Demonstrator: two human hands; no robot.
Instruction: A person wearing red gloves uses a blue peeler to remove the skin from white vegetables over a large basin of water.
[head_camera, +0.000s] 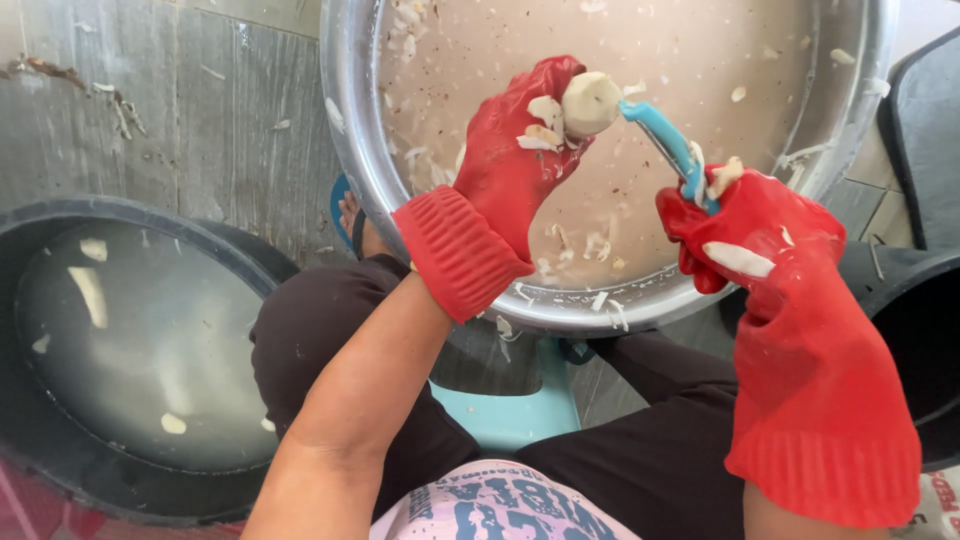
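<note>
Peeling pale root (590, 102), blue peeler (668, 145), metal basin (350, 120)

Food-prep area: metal basin (350, 120), water tub (60, 440)

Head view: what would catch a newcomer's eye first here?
Two red rubber gloves at centre: the left hand grips a pale peeled root piece, and the right hand holds a blue peeler against it. Behind them sits a big metal basin strewn with peelings. Lower left, a dark tub holds cloudy water with floating scraps.
</note>
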